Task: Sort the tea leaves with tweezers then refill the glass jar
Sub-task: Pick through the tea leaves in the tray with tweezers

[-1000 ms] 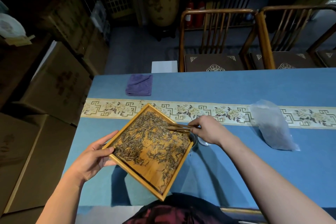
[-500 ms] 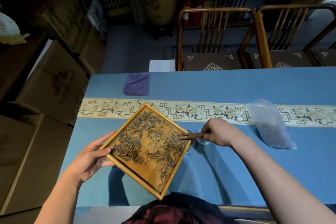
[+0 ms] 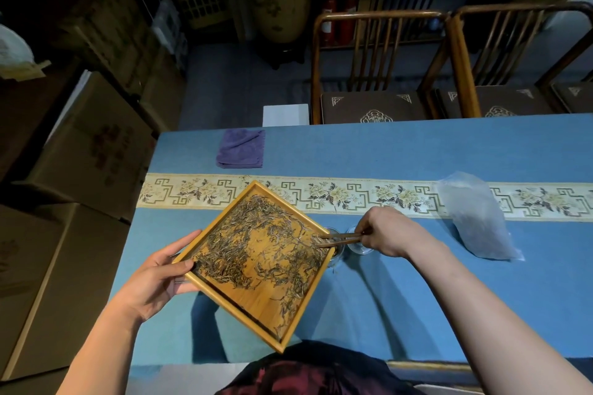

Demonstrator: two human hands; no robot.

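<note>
Our right hand pinches the tweezers, whose long axis points left onto the right corner of the wooden tray. There lie the tea leaves. Our left hand grips the tray's left corner; the glass jar sits just beyond the right corner, nearer our right hand.

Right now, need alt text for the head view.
A person's left hand tilts a wooden tray of loose tea leaves above a blue table, while the right hand uses wooden tweezers at the tray's right corner, over a partly hidden glass jar. A plastic bag lies right; a purple cloth lies beyond.
</note>
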